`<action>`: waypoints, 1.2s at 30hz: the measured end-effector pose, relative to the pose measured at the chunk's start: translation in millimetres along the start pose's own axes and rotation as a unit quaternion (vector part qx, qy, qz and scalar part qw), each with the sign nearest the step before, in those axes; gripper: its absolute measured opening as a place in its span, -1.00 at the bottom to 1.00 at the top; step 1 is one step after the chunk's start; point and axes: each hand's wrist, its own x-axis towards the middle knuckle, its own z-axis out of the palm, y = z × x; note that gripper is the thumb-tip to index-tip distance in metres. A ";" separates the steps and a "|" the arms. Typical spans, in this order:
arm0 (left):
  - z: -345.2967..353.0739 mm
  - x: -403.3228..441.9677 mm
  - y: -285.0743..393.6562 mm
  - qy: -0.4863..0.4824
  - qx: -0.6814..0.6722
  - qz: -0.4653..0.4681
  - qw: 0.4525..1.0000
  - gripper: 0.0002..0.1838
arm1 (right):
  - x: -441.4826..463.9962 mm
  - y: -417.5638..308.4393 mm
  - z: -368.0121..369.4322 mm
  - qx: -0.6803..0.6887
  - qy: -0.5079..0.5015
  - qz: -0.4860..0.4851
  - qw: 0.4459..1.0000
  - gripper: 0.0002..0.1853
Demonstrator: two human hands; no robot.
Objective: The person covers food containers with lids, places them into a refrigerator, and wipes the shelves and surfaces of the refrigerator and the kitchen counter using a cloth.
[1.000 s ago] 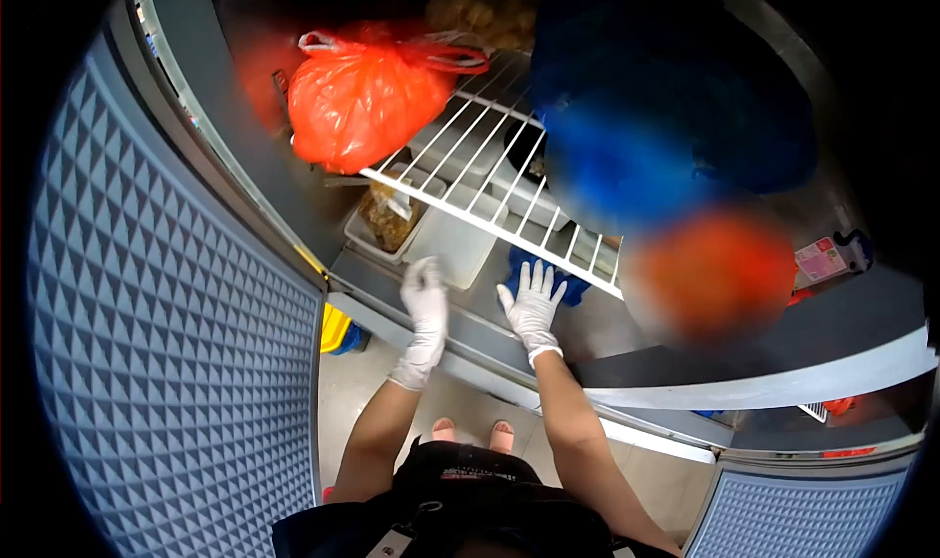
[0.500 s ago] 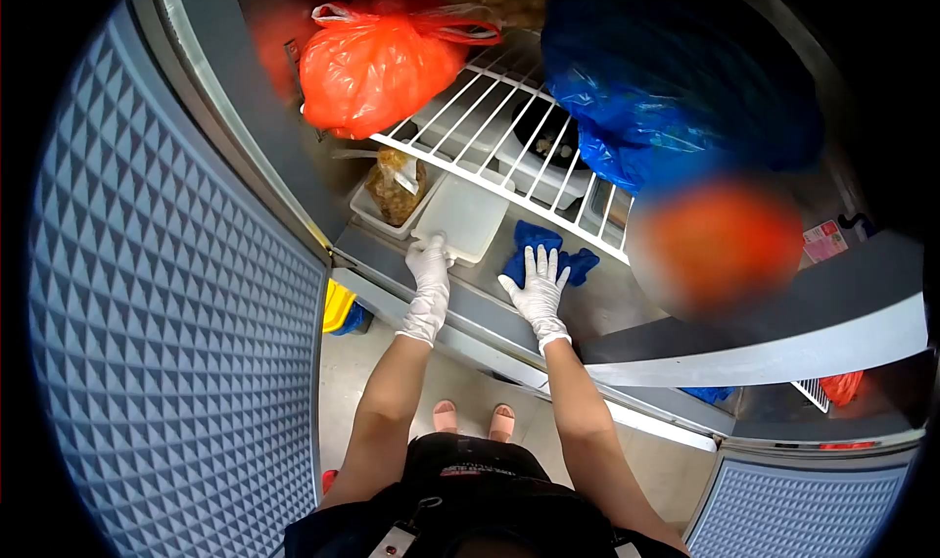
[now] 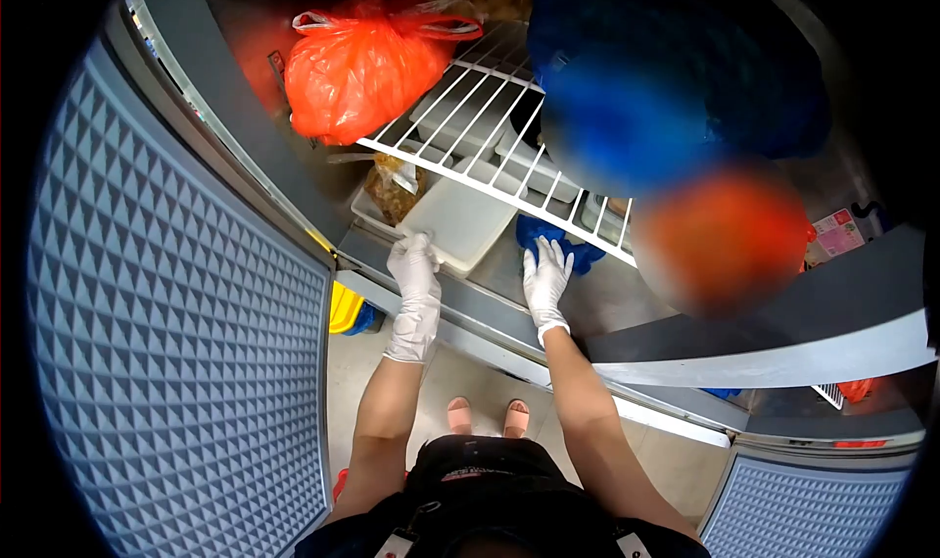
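Note:
My left hand (image 3: 413, 264), in a white glove, pinches the near-left corner of a pale plastic container (image 3: 458, 217), which sits at the front of the refrigerator floor. My right hand (image 3: 546, 286), also gloved, presses its bent fingers on a crumpled blue cloth (image 3: 578, 255) on the metal floor to the right of the container. To the left, a white tray (image 3: 367, 209) holds a clear bag of brownish food (image 3: 394, 194). The container's left edge overlaps this tray in view.
Above my hands runs a white wire shelf (image 3: 470, 178), bearing an orange plastic bag (image 3: 362, 73) and a large blue bag (image 3: 754, 88). More containers (image 3: 465, 122) stand under the shelf. An open door (image 3: 186, 294) is at left. A blurred orange blob (image 3: 725, 240) covers part of the right side.
My right hand has gone from spread flat to bent fingers on the cloth, further in under the shelf edge. The pale container looks larger and shifted. The whole view has shifted slightly.

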 end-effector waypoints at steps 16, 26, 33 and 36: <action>1.1 20.3 88.2 -0.013 -0.001 0.027 1.000 -0.82 | 40.7 -59.0 48.1 -0.071 -0.079 -0.114 0.988 -0.48; 20.8 41.1 79.4 -0.015 -0.047 -0.015 0.999 -0.86 | 52.7 -55.2 39.3 -0.024 -0.212 -0.111 0.971 -0.45; 79.6 82.7 51.1 0.006 -0.136 -0.024 0.990 -0.95 | 37.4 -53.2 29.9 -0.059 -0.235 -0.143 0.960 -0.33; 96.9 149.1 7.5 -0.022 -0.149 -0.006 0.989 -0.92 | 38.3 -55.1 22.7 -0.060 -0.248 -0.147 0.956 -0.32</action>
